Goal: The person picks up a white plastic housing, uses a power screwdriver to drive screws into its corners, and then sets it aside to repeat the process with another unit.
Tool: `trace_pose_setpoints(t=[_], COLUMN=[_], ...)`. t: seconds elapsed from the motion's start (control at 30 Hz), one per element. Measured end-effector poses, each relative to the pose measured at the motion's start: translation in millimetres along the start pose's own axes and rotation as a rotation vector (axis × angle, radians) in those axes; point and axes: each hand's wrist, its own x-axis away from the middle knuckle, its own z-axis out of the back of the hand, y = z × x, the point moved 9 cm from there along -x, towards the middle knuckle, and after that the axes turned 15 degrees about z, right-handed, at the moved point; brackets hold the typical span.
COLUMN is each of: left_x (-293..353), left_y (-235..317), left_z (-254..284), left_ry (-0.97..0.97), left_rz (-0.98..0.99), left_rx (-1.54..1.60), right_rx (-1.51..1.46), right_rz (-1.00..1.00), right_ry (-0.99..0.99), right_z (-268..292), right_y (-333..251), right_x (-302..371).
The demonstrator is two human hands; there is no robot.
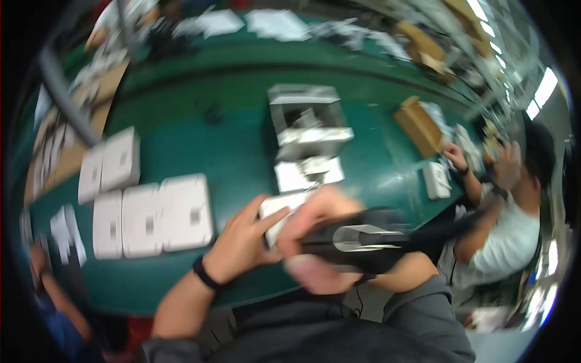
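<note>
My left hand (239, 243) is wrapped round the side of a white plastic case (277, 209), its thumb laid across the top. My right hand (319, 212) grips a black power tool (363, 242) that looks like an electric screwdriver, held over the case's near right side. Motion smears this tool, and its tip is hidden behind my fingers. Just beyond the case, a white sheet (284, 176) with small metal-looking parts on it lies before a clear-walled bin (305, 100) of small parts.
Several white cases (184, 212) are lined up and stacked at left on the green table (236, 145). A grey post (66, 100) rises at far left. On the right, a co-worker (505, 230) sits near a brown carton (419, 124) and a white device (437, 180). Another person's arm (60, 296) shows lower left.
</note>
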Motion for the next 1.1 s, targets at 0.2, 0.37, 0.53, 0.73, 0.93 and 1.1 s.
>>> trace_pose_setpoints(t=[0.2,0.37,0.53,0.73,0.93,1.1], left_x=[17,15,8,-65,-59,-10], left_y=[4,-19,10,43,56,57], left_z=[-12,-52,-138,-212,-144,-27], left_ry=[-0.079,-0.415,-0.721,-0.815,-0.607,-0.008], left_rz=[0.01,0.452,0.943,0.954,0.648,0.199], left_rx=[-0.291,0.401,1.118,1.363,0.854,-0.309], right_rx=[-0.314,0.039,0.459,0.383,0.306,-0.09], right_rz=[-0.021,0.156,0.153,0.173,0.061,-0.006], right_ry=[0.318,0.138,0.193,0.256,0.186,0.635], right_z=[37,100,131,144,150,184], right_y=[-30,-88,-81,-70,-56,-29], right_x=[21,92,163,175,161,192])
